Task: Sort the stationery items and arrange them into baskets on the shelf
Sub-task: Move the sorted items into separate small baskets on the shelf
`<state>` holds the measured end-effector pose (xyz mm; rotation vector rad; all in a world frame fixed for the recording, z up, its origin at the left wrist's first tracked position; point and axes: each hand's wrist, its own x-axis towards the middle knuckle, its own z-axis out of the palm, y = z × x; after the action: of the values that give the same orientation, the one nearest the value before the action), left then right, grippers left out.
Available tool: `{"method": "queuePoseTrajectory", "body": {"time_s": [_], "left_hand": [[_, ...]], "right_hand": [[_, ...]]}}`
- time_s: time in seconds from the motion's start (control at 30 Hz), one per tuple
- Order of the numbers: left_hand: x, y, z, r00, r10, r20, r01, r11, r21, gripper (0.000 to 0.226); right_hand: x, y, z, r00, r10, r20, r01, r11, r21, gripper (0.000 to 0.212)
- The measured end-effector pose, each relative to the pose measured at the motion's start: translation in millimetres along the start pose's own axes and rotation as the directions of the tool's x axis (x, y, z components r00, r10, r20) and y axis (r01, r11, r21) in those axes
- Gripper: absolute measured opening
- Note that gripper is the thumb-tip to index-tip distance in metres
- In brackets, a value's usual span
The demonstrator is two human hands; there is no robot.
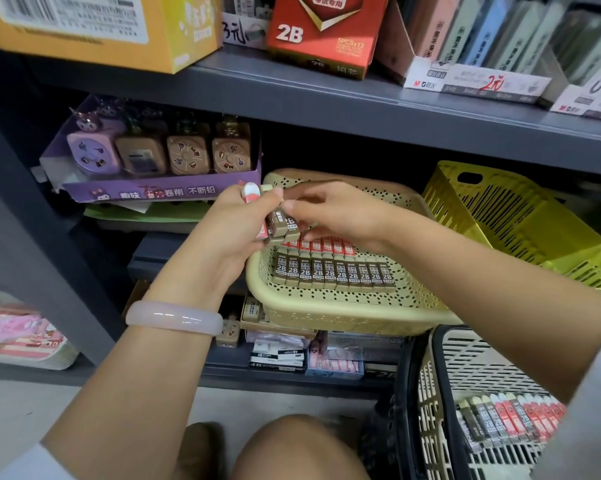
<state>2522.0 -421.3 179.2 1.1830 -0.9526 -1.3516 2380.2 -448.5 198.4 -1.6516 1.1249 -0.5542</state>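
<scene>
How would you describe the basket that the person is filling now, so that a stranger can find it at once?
Look at the dark grey metal shelf, at the level under its top board. The beige plastic basket with small round holes sits there, below both hands. Unlike the empty yellow slotted basket to its right, it holds neat rows of brown and red erasers.

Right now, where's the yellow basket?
In the head view, the yellow basket sits tilted on the shelf at the right, just right of the beige basket holding the rows of 2B erasers, above the right forearm.
</scene>
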Motion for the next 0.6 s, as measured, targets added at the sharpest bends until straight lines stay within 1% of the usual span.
{"method": "queuePoseTrajectory", "body": {"time_s": [0.07,0.17,0.23,0.27,0.3,0.33,0.37,0.4,0.43,0.47,0.5,0.53,0.6], "left_hand": [[-0.3,0.1,-0.5,1.0,0.001,0.011,-0.001,1.0,0.001,0.01],[-1.2,0.5,0.0,1.0,-0.004,0.026,0.004,1.0,-0.02,0.009],[-1.1,0.8,0.1,1.0,-0.014,0.012,0.014,0.999,-0.036,0.009],[-1.5,1.3,0.3,1.0,-0.019,0.005,0.019,0.998,-0.052,0.008],[-2.0,1.7,0.3,1.0,-0.022,0.001,0.022,0.998,-0.067,0.01],[-2.6,1.9,0.3,1.0,-0.02,0.0,0.02,0.997,-0.07,0.011],[-3.2,2.0,0.2,1.0,-0.01,0.0,0.01,0.998,-0.061,0.012],[-3.7,1.8,0.3,1.0,0.003,0.001,-0.003,0.999,-0.048,0.013],[-3.8,1.9,0.8,1.0,0.015,0.001,-0.015,0.999,-0.036,0.013],[-3.7,1.8,1.2,1.0,0.022,-0.001,-0.022,0.999,-0.023,0.014],[-3.4,1.8,1.4,1.0,0.027,-0.003,-0.027,1.0,-0.009,0.015],[-3.2,1.7,1.6,0.999,0.031,-0.009,-0.031,0.999,0.006,0.015],[-2.7,1.0,1.8,0.999,0.036,-0.024,-0.035,0.999,0.024,0.016]], "right_hand": [[4.1,2.3,4.7,1.0,0.017,0.0,-0.017,1.0,0.005,0.018],[4.3,7.3,1.1,0.999,0.038,-0.02,-0.034,0.987,0.156,0.014],[1.7,10.9,-7.8,0.993,0.073,-0.088,-0.044,0.955,0.293,0.007],[0.5,14.2,-15.1,0.986,0.095,-0.14,-0.045,0.945,0.324,0.007],[-1.1,18.4,-23.9,0.972,0.12,-0.2,-0.058,0.956,0.288,0.009],[-2.8,22.7,-34.3,0.953,0.146,-0.264,-0.104,0.98,0.168,0.01],[-6.0,27.3,-45.4,0.93,0.176,-0.322,-0.196,0.98,-0.031,0.008],[-9.8,31.0,-55.3,0.908,0.219,-0.357,-0.32,0.912,-0.255,0.009],[-12.7,35.5,-63.8,0.887,0.288,-0.361,-0.434,0.787,-0.438,0.016],[-14.4,40.4,-70.1,0.858,0.375,-0.352,-0.514,0.651,-0.559,0.025],[-15.5,44.0,-72.4,0.828,0.445,-0.341,-0.553,0.545,-0.631,0.03],[-15.3,46.3,-71.4,0.808,0.484,-0.337,-0.566,0.476,-0.673,0.032],[-11.0,51.2,-66.9,0.79,0.509,-0.342,-0.578,0.43,-0.694,0.033]]}}
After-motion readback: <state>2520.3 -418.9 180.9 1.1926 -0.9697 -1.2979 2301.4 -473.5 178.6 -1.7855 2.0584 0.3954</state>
